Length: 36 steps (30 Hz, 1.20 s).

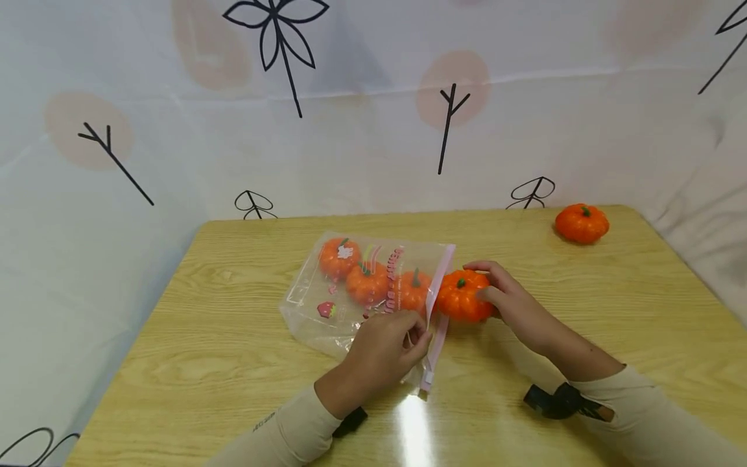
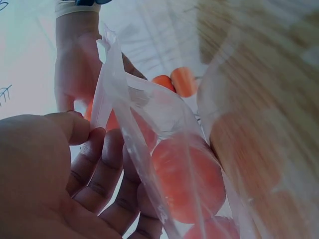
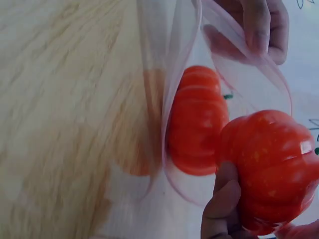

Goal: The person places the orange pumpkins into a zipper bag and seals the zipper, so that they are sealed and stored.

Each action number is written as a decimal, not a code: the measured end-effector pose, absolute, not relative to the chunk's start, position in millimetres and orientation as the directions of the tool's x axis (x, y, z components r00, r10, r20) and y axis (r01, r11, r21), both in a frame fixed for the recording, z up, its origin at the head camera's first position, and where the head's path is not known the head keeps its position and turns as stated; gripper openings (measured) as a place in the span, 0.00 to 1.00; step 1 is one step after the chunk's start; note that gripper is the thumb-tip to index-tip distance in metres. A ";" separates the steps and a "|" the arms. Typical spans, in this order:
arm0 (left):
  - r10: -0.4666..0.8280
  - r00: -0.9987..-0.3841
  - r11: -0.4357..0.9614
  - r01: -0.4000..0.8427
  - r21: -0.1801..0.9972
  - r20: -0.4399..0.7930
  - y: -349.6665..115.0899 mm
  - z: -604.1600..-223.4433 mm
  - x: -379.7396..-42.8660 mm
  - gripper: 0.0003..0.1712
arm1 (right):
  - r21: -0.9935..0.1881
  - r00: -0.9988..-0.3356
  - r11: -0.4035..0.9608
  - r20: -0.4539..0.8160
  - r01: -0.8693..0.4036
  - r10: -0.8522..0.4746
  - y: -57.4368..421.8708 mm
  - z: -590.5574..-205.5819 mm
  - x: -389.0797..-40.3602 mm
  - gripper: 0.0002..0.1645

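Orange and ribbed, the pumpkin (image 1: 463, 298) gripped in the right hand (image 1: 519, 308) is at the pink rim (image 1: 442, 269) of the clear bag (image 1: 353, 318), roughly midway between the side edges of the table (image 1: 222, 324), and should enter best if the left hand (image 1: 385, 345), pinching that rim, holds it wide.

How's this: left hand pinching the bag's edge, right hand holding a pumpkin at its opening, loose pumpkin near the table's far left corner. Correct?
No: the head view shows the loose pumpkin near the far right corner of the table. The rest holds.
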<state>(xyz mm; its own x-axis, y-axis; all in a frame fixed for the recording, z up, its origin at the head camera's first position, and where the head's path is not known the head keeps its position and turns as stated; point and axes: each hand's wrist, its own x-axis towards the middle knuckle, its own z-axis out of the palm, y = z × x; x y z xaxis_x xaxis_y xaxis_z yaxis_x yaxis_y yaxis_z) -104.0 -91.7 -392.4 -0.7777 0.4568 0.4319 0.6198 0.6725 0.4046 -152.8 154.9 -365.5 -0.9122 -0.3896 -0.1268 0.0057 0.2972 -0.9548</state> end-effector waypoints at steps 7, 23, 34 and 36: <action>0.459 -0.782 0.668 0.617 0.416 0.423 -89.9 -393.3 -104.9 0.06 | -0.985 -0.865 0.167 -0.118 0.041 -0.488 150.6 -368.3 -147.0 0.28; 0.440 -0.791 0.685 0.602 0.410 0.426 -92.7 -393.4 -102.0 0.08 | -0.970 -0.641 0.051 -0.197 0.239 -0.742 150.5 -383.9 -149.4 0.24; 0.447 -0.781 0.655 0.618 0.434 0.437 -92.8 -394.4 -102.8 0.08 | -0.943 -0.577 0.007 -0.210 0.333 -0.789 145.9 -398.8 -150.6 0.25; 0.450 -0.778 0.651 0.622 0.435 0.439 -92.8 -394.5 -102.9 0.08 | -0.942 -0.574 0.002 -0.206 0.335 -0.792 145.8 -401.1 -150.8 0.26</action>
<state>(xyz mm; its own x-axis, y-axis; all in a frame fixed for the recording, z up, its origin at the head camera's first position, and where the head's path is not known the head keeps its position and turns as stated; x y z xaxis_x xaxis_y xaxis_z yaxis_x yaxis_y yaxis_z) -102.9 -92.8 -394.5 -0.7776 0.4503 0.4389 0.6223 0.6511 0.4345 -150.8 145.8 -401.1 -0.5744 -0.7921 -0.2063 0.3355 0.0021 -0.9420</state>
